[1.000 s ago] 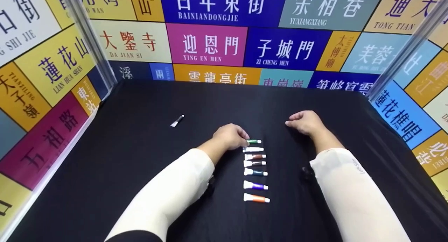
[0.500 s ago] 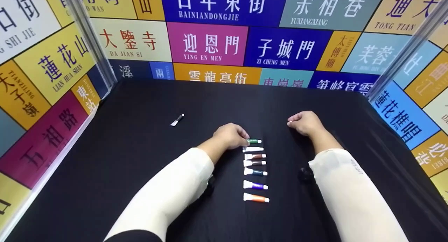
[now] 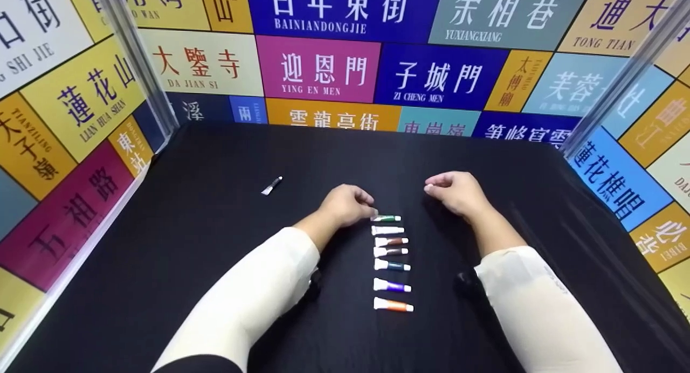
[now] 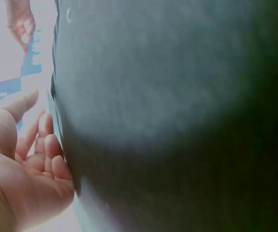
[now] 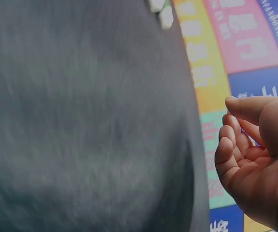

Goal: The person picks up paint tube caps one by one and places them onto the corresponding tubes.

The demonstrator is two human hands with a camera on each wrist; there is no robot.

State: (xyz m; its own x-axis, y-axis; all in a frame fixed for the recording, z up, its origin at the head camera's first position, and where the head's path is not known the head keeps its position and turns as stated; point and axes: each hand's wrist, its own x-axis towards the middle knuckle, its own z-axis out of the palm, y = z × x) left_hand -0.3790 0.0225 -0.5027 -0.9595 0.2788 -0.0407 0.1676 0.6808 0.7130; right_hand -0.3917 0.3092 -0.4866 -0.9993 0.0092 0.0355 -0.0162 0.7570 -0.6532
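Note:
My left hand is beside the white end of a small green paint tube, at the far end of a column of tubes. In the left wrist view, the thumb of the left hand stands apart from loosely bent fingers, with nothing between them. Right of the column, my right hand hovers over the black cloth with thumb and forefinger close together. No object shows in the right hand in its wrist view, where the other fingers are loosely curled.
Below the green tube lie white, brown, dark, teal, purple and orange tubes. A black tube lies apart at left. Sign-covered panels enclose the black-clothed table.
My left hand has let go of the green tube and drawn slightly left, baring more of its white end. My right hand has moved a little left, toward the column.

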